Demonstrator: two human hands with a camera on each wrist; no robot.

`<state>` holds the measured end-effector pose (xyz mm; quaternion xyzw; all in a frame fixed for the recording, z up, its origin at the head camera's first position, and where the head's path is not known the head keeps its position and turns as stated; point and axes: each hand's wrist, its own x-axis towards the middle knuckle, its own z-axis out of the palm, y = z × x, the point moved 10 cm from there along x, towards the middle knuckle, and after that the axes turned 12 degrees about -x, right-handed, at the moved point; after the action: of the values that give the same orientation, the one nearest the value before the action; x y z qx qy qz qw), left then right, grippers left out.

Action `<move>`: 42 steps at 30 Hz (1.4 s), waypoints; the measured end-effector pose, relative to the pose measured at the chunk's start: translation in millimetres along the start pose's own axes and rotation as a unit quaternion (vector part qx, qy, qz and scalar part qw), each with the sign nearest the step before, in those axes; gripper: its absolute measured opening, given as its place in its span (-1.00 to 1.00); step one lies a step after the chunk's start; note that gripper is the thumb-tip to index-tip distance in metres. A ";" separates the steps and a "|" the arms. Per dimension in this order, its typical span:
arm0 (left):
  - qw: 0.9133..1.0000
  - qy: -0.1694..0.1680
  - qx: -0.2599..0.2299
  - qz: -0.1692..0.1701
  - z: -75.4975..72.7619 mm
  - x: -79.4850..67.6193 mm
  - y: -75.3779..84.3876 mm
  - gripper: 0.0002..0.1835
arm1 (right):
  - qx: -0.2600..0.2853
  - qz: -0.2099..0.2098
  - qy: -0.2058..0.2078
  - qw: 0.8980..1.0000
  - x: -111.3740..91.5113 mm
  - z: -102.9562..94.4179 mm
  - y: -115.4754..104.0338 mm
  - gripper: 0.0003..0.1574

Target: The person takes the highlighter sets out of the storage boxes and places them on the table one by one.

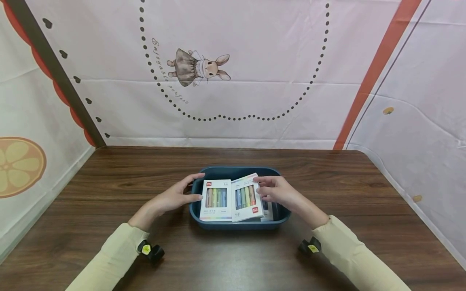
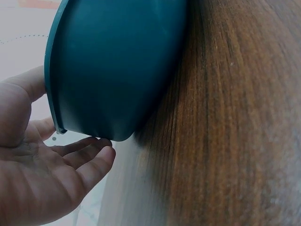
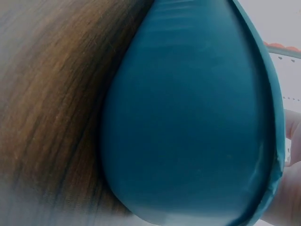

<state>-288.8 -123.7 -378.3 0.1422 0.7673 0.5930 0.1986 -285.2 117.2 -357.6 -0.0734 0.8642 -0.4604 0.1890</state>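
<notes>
A blue plastic bin (image 1: 238,226) stands on the table with white windowed boxes of thick coloured pens inside. My left hand (image 1: 176,196) is at the bin's left end, thumb tip beside the left box (image 1: 216,212); in the left wrist view its fingers (image 2: 96,167) lie loosely along the bin's outer wall (image 2: 113,70). With thumb and fingertips, my right hand (image 1: 278,192) pinches the right edge of the right box (image 1: 242,212). That box is tilted and overlaps another box (image 1: 268,213) underneath. The right wrist view shows mostly the bin's outer wall (image 3: 188,117).
A dark wood-grain table (image 1: 233,258) lies under the bin. Behind it hangs a pale printed cloth (image 1: 255,72) with a rabbit figure (image 1: 198,67). Similar cloth borders the left and right sides. Each wrist wears a small black camera (image 1: 154,252).
</notes>
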 end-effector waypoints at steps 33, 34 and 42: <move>0.999 0.001 0.038 -0.007 -0.4 8.9 2.7 -0.18 | -0.067 -0.044 -0.053 0.995 -8.4 10.9 -6.0 -0.13; 0.999 0.001 0.038 -0.007 -0.4 9.0 2.4 -0.18 | -0.070 -0.043 -0.050 0.995 -8.9 10.4 -6.2 -0.14; 0.999 0.001 0.036 -0.009 -1.2 8.4 1.5 -0.19 | -0.070 -0.037 -0.035 0.996 -8.0 8.8 -2.9 -0.19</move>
<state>-296.8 -120.6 -377.8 0.1413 0.7898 0.5631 0.1978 -274.6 111.2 -357.5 -0.1345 0.8837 -0.4029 0.1968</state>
